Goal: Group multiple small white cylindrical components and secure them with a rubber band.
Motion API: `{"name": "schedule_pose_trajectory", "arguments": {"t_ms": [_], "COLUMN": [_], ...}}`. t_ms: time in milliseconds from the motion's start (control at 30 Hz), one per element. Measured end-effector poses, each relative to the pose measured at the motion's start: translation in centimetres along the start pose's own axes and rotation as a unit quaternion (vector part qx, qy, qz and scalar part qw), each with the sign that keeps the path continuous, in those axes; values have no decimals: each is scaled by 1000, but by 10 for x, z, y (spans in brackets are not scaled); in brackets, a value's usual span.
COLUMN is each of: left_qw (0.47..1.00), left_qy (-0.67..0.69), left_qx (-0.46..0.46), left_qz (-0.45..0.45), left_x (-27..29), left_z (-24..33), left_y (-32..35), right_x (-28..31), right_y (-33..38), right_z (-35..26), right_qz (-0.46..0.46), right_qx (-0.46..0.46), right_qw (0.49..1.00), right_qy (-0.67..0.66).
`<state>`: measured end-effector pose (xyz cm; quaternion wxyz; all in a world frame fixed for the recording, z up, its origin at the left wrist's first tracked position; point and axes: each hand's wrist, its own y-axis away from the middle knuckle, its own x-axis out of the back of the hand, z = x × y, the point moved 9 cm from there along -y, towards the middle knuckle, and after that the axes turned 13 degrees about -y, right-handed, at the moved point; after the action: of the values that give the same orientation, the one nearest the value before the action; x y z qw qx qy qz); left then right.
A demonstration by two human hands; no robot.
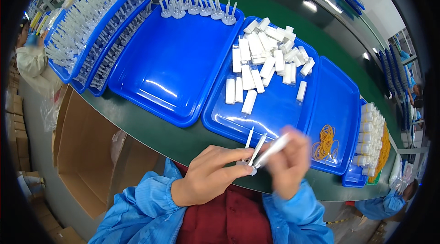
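My left hand [206, 175] pinches a small clear round base with thin white upright stems [248, 139], held above the bench's front edge. Close by on the right, my right hand [289, 161] is closed on a slim white piece [274, 149], its near end at the base among the stems; motion smears this hand. Just beyond my hands, a blue tray [215, 118] holds many white rectangular pieces in clear wrappers [260, 47]. In the wide blue tray [156, 74] to the left, several similar stemmed bases [201, 8] stand in a row along the far rim.
Stacked blue trays [91, 72] full of stemmed pieces stand at far left. On the right, a blue tray [337, 102] holds yellow rubber bands [326, 143], beside bundled white pieces [369, 136]. An open cardboard box [85, 152] sits below the bench. Other people are at the sides.
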<state>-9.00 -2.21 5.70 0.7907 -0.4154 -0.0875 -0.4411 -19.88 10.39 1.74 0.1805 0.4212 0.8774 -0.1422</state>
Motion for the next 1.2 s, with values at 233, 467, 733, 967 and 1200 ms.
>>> {"name": "schedule_pose_trajectory", "arguments": {"t_ms": [233,467,733,967,1200], "left_qw": [998,996,997,993,992], "left_qy": [-53,-32,31,28,10], "left_qx": [31,84,40,33,42], "left_qz": [2,21,-62,-112,-118], "left_x": [16,24,5,-11,-14], "left_z": [-27,-47,-18,-4,-4], "left_y": [10,11,-1,-2,-1], "right_x": [-10,-53,17,24,24], "right_y": [-65,-75,-67,-44,-38], "right_z": [-10,22,2,4,3], "right_qz": [-38,-306,74,114,117], "right_qx": [62,178,-139,-104,-92], "right_qw": [938,621,987,987,984], "right_qy": [338,699,19,30,93]}}
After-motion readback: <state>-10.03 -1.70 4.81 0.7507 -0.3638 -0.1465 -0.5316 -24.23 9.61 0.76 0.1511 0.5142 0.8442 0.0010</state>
